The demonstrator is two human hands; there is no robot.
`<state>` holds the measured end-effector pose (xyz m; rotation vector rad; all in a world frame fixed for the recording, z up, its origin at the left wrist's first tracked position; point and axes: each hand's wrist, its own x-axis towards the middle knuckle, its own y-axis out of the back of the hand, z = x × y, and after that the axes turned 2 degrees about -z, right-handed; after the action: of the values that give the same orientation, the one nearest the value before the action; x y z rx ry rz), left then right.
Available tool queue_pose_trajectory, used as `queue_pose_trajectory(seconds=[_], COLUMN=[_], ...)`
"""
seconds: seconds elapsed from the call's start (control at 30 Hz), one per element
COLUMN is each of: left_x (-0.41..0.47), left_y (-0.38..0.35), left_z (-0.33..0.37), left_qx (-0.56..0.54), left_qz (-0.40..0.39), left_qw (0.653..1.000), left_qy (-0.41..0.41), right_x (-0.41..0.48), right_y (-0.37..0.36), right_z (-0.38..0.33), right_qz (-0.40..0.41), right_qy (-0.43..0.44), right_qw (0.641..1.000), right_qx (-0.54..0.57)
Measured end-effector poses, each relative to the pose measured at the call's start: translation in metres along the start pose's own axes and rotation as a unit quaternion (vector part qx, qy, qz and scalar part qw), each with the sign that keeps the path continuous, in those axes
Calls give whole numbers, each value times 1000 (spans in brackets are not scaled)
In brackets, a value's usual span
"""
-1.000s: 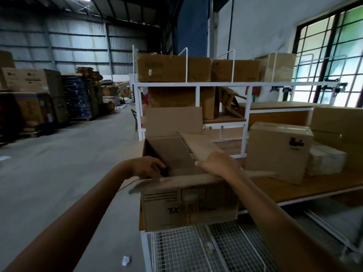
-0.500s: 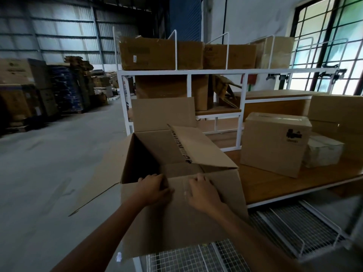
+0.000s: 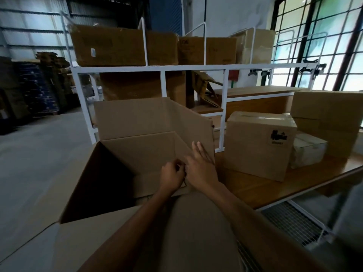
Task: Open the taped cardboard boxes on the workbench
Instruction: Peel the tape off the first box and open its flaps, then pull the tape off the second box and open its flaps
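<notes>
two hands [image 3: 188, 173] inside one open box [image 3: 137, 154], one taped box [image 3: 257, 144] beside.

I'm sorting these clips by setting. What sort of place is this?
Most likely a warehouse packing area: stacked goods along a corrugated metal wall, cartons on a white rack, and a wooden workbench holding cardboard boxes.

Black logo print, too blurred to read, on the taped box [image 3: 259, 146] right of the open box [image 3: 137, 154]; a small line of characters beneath it, also illegible. Small white sticker [image 3: 93, 52] on the top-shelf box [image 3: 110, 46] above the open box, unreadable. Faint dark print on the next shelf box [image 3: 190, 50], unreadable.
</notes>
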<state>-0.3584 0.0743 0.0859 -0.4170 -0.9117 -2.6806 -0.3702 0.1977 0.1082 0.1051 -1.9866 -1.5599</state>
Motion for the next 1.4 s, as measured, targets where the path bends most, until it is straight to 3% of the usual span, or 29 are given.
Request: queue_pose_trajectory(seconds=[0.1,0.2,0.27,0.37,0.47,0.57,0.63,0.73,0.83,0.93,1.1,1.2,1.33,1.4], left_x=[8,6,5,1,-6,-14,-23,-41,-51,-62,-80,-77,-69,-59], left_y=[-26,-32,-31,-31,-34,-37,-41,-49,-50,-52,-45,-39,-41,-51], left_z=[1,2,2,4,14,18,14,11,17,17,14,20,22,27], left_qx=[-28,2,37,71,131,267,341,361,339,347,365,379,325,246], left_qz=[-89,-160,-193,-251,-302,-260,-212,-168,-151,-140,-130,-131,-41,32], left_qw=[995,987,980,963,941,921,907,910,924,922,911,909,944,967], left_qy=[34,4,-31,-73,-83,-113,-127,-118,-87,-97,-140,-111,-32,-64], right_x=[3,3,1,6,11,5,-4,-33,-61,-72,-84,-82,-79,-78], right_y=[-5,-25,-38,-51,-61,-62,-60,-57,-58,-54,-52,-45,-36,-27], right_z=[29,61,76,80,87,86,82,71,66,63,57,62,78,94], right_qz=[1,-39,-107,-184,-173,-128,-58,37,4,-16,-17,-51,-117,-141], right_qy=[-72,-148,-212,-282,-286,-281,-289,-249,-198,-221,-216,-207,-146,-112], right_qw=[997,988,967,883,861,873,888,923,923,885,876,867,884,894], right_qx=[-19,-25,91,327,382,377,353,293,331,409,431,451,429,410])
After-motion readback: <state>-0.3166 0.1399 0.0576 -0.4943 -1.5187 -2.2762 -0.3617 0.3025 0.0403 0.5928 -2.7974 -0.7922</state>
